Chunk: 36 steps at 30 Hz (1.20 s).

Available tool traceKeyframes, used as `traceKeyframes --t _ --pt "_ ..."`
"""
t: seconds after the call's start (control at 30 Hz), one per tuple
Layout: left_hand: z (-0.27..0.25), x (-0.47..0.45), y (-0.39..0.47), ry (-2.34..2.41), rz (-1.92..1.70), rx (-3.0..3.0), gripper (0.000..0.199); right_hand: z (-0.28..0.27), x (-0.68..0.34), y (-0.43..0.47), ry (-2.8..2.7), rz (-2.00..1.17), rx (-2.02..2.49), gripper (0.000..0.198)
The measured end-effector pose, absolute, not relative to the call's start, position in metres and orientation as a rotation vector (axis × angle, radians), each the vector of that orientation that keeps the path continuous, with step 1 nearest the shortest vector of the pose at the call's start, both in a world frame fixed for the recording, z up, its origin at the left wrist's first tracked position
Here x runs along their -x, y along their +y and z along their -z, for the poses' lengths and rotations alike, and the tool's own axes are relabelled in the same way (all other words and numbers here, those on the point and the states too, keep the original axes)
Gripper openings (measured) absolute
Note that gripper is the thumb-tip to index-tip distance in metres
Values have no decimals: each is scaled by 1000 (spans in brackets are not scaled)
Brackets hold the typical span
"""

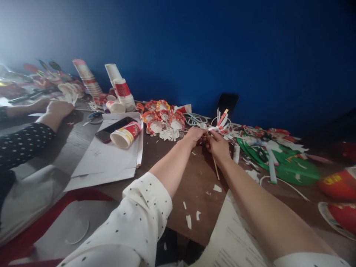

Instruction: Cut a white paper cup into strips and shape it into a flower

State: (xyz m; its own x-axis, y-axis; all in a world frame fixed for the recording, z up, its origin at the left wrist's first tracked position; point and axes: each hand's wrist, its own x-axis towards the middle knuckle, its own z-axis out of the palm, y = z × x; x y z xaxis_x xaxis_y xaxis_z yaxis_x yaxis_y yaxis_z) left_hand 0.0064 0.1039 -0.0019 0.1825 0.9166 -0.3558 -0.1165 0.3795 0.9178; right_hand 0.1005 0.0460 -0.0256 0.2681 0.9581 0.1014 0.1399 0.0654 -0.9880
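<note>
My left hand (195, 135) and my right hand (219, 147) meet over the table, both with fingers closed in a pinch. Between them is a thin stick (215, 168), its lower end slanting down below my right palm. Just above the fingers, cut paper strips (222, 121) in white and red fan out; whether they are fixed to the stick cannot be made out. My fingertips are partly hidden behind the hands. Left of my left hand lie red and white flower shapes cut from paper cups (164, 118). A white marker-like tube (236, 153) rests beside my right hand.
A co-worker's hands (59, 108) work at the far left. Stacked paper cups (124, 94) stand by the blue wall. A phone (118, 129) and a paper cup (126, 135) lie on a white folder (102, 163). Green discs (303, 170) with scraps and scissors (261, 154) lie right.
</note>
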Motion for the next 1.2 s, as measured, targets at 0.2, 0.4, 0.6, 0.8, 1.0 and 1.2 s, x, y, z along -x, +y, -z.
traceKeyframes --t 0.2,0.4,0.6,0.8,1.0,1.2 --pt "2 -7 103 1162 -892 -868 24 20 -98 43 -1073 -899 1341 56" --pt "3 -6 105 1164 -886 -849 29 19 -97 42 -1107 -873 1358 50" --pt "4 -6 105 1144 -911 -851 33 20 -95 43 -1058 -875 1350 51" --pt "3 -6 105 1137 -906 -847 33 20 -94 43 -1044 -892 1310 51" --pt "5 -7 104 1131 -933 -861 36 20 -94 43 -1033 -910 1294 44" --pt "2 -7 102 1104 -941 -823 34 23 -96 45 -1041 -923 1264 40"
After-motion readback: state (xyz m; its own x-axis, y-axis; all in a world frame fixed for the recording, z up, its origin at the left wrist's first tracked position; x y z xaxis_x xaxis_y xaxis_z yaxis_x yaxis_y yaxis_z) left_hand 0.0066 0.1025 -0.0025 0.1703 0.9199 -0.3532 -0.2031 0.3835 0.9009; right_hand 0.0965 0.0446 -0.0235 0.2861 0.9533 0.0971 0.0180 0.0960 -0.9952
